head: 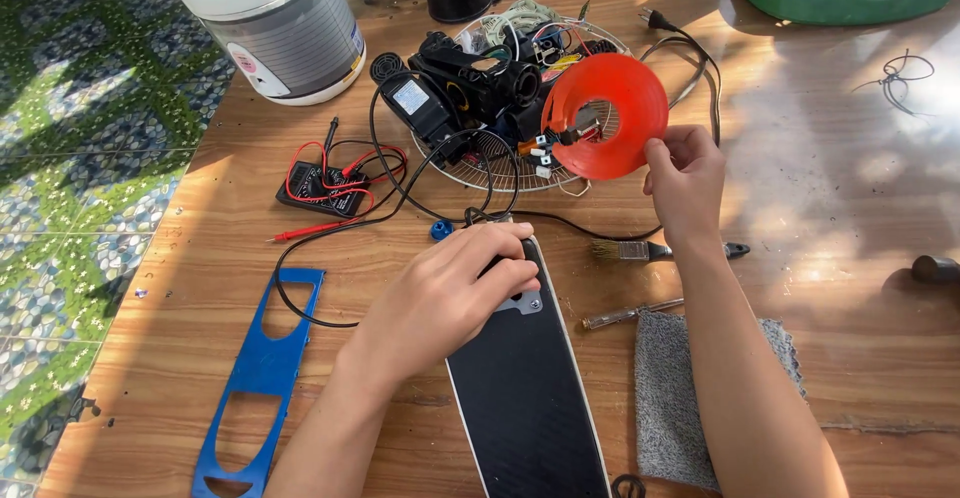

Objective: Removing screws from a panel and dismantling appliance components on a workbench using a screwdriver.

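Right hand [685, 173], right of frame centre: the grip is narrow, thumb and fingertips pinching the lower right rim of an orange disc [605, 116] and holding it tilted above a wire fan guard [500, 163]. Small white connectors [543, 150] and thin wires hang at the disc's lower left edge; whether they are attached to it cannot be told. Left hand [450, 293], lower centre: fingers curled down over the top end of a long black panel [525, 398], pressing it flat on the surface [830, 248]; what lies beneath the fingers is hidden. A pinch at the rim alone gives little hold, so the disc is judged best moved slowly, keeping the wires slack and clear of the guard. Steady downward pressure from the left hand should keep the panel from sliding. Around the grips: a black motor assembly [470, 88] on the guard, a paintbrush [640, 250] and a grey cloth [680, 398] beneath the right forearm, a blue plastic frame [262, 378] at lower left, a multimeter with red leads [325, 186] at left, and a white rice cooker [275, 18] at upper left.
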